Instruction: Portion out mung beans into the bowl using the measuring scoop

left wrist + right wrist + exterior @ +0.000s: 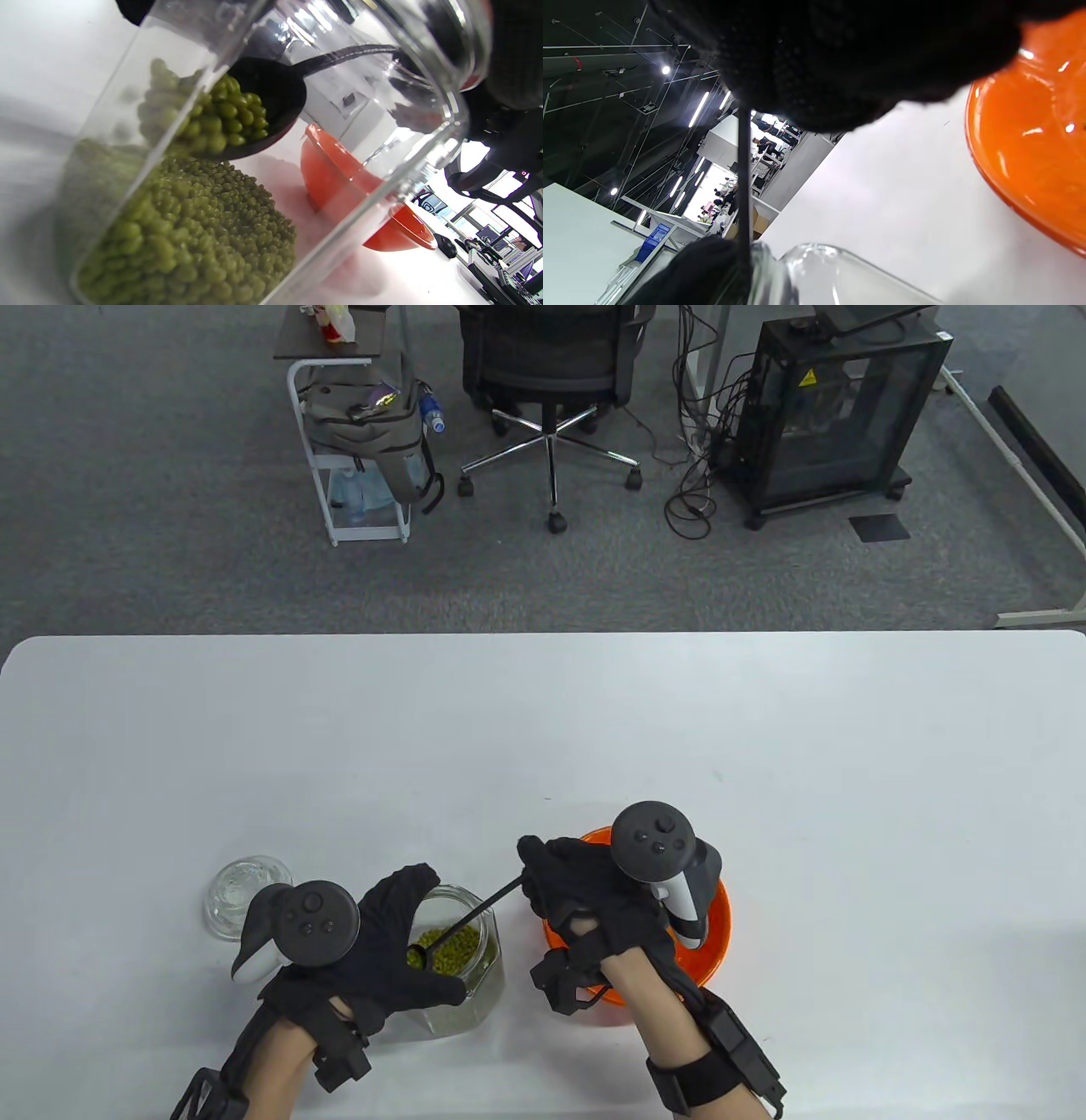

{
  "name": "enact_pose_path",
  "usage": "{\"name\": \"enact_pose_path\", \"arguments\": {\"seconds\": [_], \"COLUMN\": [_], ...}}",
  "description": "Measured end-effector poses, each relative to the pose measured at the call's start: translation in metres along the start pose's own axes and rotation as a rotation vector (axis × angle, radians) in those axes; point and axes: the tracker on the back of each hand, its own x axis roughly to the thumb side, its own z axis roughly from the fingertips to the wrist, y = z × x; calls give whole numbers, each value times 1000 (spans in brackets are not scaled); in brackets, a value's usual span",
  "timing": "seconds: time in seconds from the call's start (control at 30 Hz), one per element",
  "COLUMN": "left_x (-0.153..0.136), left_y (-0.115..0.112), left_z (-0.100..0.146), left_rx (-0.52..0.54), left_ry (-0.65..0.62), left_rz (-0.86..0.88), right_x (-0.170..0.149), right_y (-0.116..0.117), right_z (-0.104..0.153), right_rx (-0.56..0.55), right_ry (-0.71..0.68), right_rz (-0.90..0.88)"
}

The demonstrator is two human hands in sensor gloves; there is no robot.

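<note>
Measuring scoop (462, 929) — black, long thin handle; its axis runs from the right hand (585, 891) down and leftward into the mouth of the glass jar (462, 976). The cup end sits inside the jar, loaded with mung beans (229, 118) and held just above the bean mass (191, 237) below it

Right hand — fingers curled round the upper end of the handle, gripping it; it hangs over the orange bowl's (717, 933) left rim, so the bowl lies directly under and to the right of that hand — nearer to it than to the left

Left hand (382, 942) — fingers wrapped round the jar, steadying it; the wrist view suggests the jar is tilted toward the bowl

Judgement: the scoop must clear the jar's rim before swinging right; jar and bowl stand just beside each other on the white bench (764, 746)

Also present: clear glass lid (233, 891), left of the jar, out of the path
</note>
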Motion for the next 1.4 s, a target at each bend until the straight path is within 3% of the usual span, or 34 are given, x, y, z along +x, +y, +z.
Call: {"name": "enact_pose_path", "arguments": {"seconds": [0.6,1.4], "left_x": [0,0], "left_y": [0,0], "left_z": [0,0], "left_rx": [0,0], "left_ry": [0,0], "left_rz": [0,0], "right_x": [-37,-56], "right_y": [-20,-49], "right_z": [2,6], "right_rx": [-21,-41], "right_ry": [79,107], "right_rz": [-186,-313]}}
